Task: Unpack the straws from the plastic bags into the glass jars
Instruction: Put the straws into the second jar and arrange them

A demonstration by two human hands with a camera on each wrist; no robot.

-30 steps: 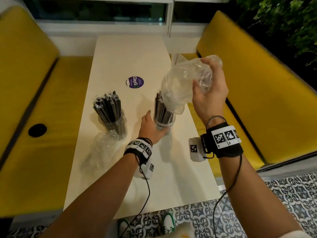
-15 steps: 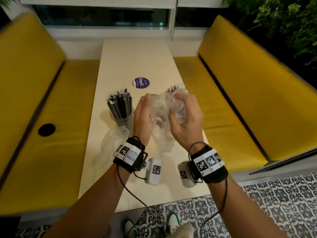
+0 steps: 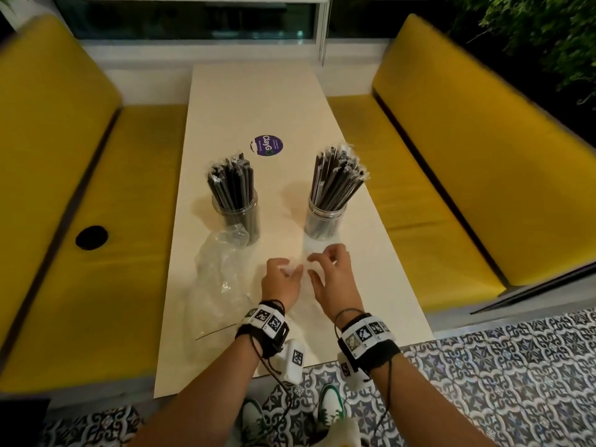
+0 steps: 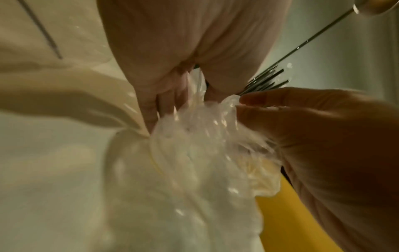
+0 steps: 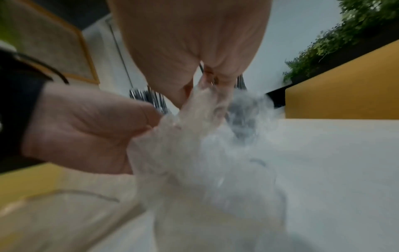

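- Two hands meet low over the near end of the table [image 3: 371, 285], at about 6 o'clock from the jars: left hand [image 3: 280, 280] and right hand [image 3: 333, 279], both with fingers curled into one crumpled clear bag [image 4: 200, 145], pinching its bunched top between them.
- Change noted: a second ago the right hand held this bag up at the right jar, left hand steadying the glass; half a second ago both hands bunched it in the air. Now it is down near the tabletop.
- A second empty bag [image 3: 222, 272] lies flat at 9 o'clock from the hands, touching the foot of the left jar [image 3: 238, 217].
- Further out, at 12 to 1 o'clock from the hands, the right jar [image 3: 324, 221] stands upright, apart from them.
- Dark straws [image 3: 338, 175] fan from the right jar; a matching bundle fills the left.
- Judgement: both bags look emptied, so unpacking seems done; only discarding or flattening this bag remains.
- Beyond, at 12 o'clock, a round purple sticker [image 3: 267, 145].
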